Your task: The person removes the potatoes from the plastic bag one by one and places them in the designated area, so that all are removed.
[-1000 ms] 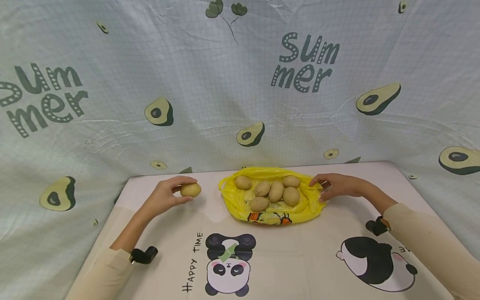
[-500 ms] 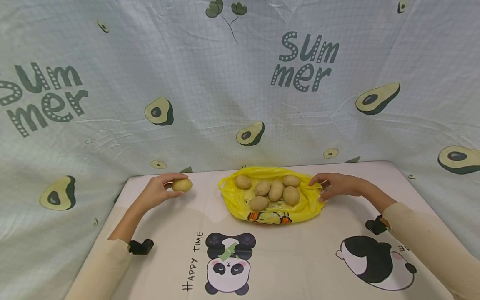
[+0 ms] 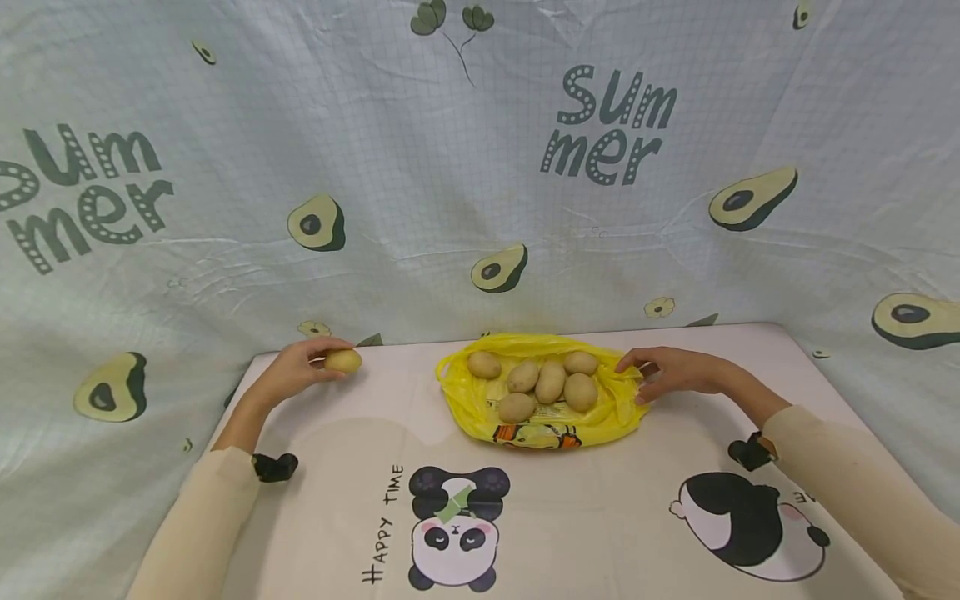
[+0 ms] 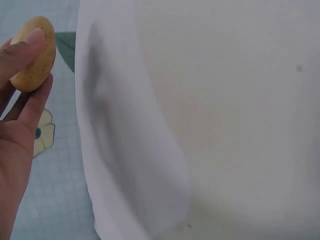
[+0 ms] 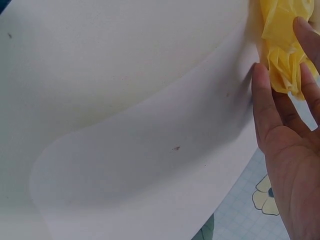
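My left hand (image 3: 288, 372) holds a single potato (image 3: 347, 361) near the back left edge of the table. In the left wrist view the thumb lies across this potato (image 4: 44, 60) and the fingers support it from the other side. A yellow plastic bag (image 3: 467, 408) lies spread at the back middle, with several potatoes (image 3: 551, 382) on it. At the bag's right end is my right hand (image 3: 682, 371), its fingers loosely extended at the crumpled plastic. The right wrist view shows the thumb and fingers on either side of the yellow bag (image 5: 282, 37), without a tight grip.
A pale cloth with printed pandas (image 3: 455, 533) covers the table (image 3: 577, 508). Behind it hangs a light curtain (image 3: 420, 167) printed with avocados, right along the back edge. Each wrist wears a small black camera (image 3: 276, 467).
My left hand has moved left and slightly back, carrying the potato away from the bag. The right hand stays at the bag's right end, and the other potatoes have not moved.
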The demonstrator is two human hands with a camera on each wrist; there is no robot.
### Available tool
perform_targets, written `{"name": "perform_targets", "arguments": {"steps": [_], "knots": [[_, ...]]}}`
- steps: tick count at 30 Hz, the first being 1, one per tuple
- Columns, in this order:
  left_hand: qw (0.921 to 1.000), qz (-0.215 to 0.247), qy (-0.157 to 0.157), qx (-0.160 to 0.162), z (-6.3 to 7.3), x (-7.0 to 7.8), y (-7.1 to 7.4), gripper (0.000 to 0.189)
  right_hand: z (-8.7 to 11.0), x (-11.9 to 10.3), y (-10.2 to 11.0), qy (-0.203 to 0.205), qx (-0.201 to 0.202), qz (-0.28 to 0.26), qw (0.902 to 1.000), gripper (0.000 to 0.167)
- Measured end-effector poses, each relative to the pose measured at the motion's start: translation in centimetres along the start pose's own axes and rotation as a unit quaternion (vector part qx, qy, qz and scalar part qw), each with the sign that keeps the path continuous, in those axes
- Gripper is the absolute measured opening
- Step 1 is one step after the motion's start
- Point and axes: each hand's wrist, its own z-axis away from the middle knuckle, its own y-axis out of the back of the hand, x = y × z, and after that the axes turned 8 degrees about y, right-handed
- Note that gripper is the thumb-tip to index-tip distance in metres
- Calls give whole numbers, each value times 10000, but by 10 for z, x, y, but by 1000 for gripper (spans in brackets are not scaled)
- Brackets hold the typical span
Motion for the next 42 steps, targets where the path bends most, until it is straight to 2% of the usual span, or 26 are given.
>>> {"name": "perform_targets", "arguments": {"steps": [8,17,23,29,35,42], "knots": [[9995,-181,244,-77,-2,-12,6,51,0,-3,1,-56,-1,45,10000,58],[9995,-135,295,-56,-4,-22,6,50,0,-2,1,-38,-11,31,10000,57],[9990,-83,350,-275,-5,-27,4,50,-1,-1,1,-92,11,15,10000,57],[9989,1,279,-385,-8,-27,-1,50,0,-2,1,-158,12,4,9999,57],[9980,-295,337,-453,-10,-20,-4,49,0,-1,1,-144,26,32,9999,57],[9969,-480,233,-577,-10,-19,-2,47,-1,-1,1,-117,-9,49,9999,57]]}}
